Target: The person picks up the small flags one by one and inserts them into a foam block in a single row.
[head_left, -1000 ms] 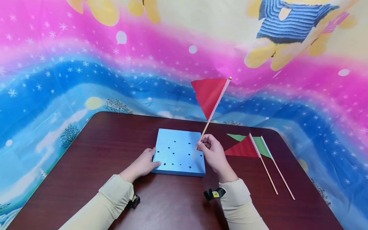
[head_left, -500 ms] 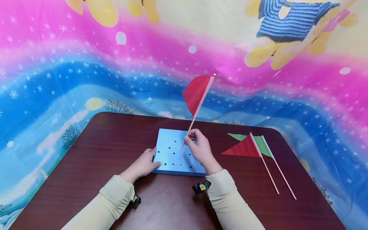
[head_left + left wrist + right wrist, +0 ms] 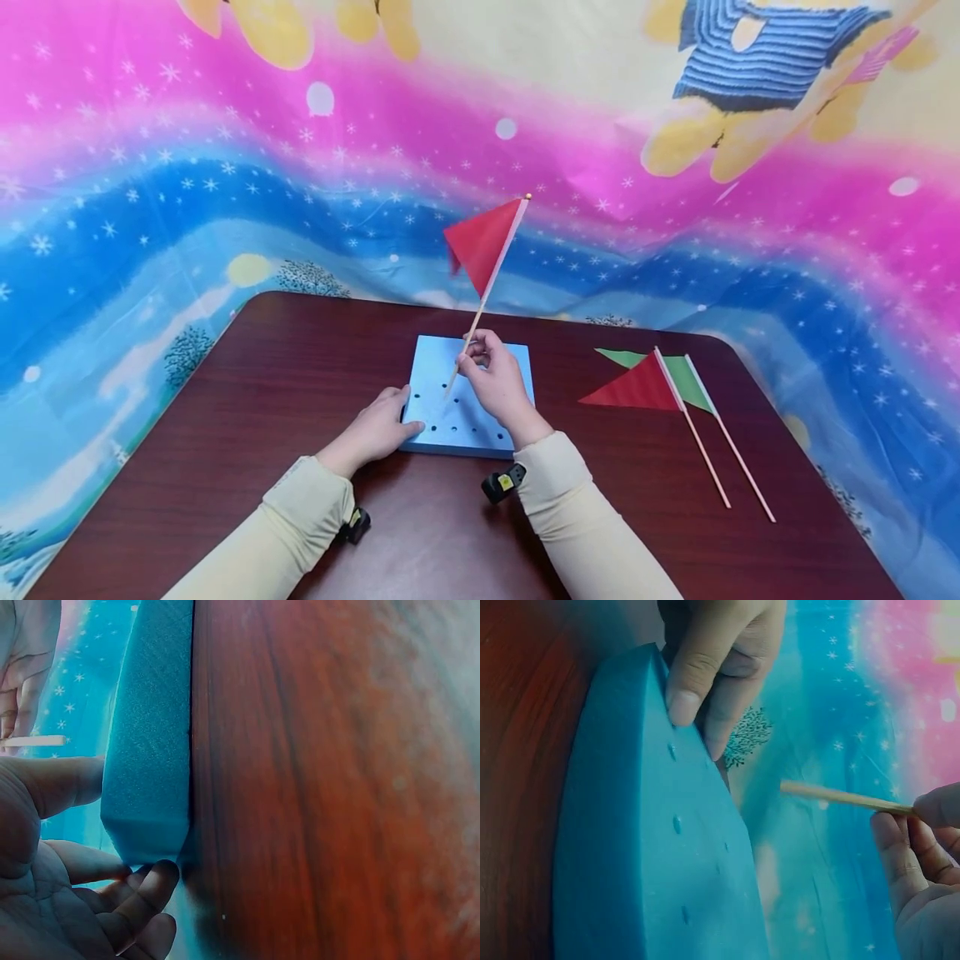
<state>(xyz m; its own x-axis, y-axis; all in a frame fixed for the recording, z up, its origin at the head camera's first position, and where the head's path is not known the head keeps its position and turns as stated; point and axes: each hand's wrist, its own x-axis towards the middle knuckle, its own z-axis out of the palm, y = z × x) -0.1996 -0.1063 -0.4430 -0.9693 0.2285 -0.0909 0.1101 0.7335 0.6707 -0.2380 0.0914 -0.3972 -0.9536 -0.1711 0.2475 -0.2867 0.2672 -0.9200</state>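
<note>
Pinching the tilted red flag (image 3: 487, 242) in the right hand (image 3: 495, 379), above the blue board (image 3: 431, 358) gripped by the left hand (image 3: 378, 425). Apparently aligning with the holes (image 3: 433, 428) beneath — next, probably calls for straightening and lowering.

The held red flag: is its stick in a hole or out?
Out: in the right wrist view, the stick ends in air, off the blue board.

The right hand (image 3: 497, 379) covers much of the far right part of the blue block (image 3: 435, 358). The lower tip of the held red flag (image 3: 489, 242) blurs against the block in the head view. The lying red flag (image 3: 641, 386) hides part of the green flag (image 3: 690, 385). The bottom edge cuts off both sleeves (image 3: 258, 533).
</note>
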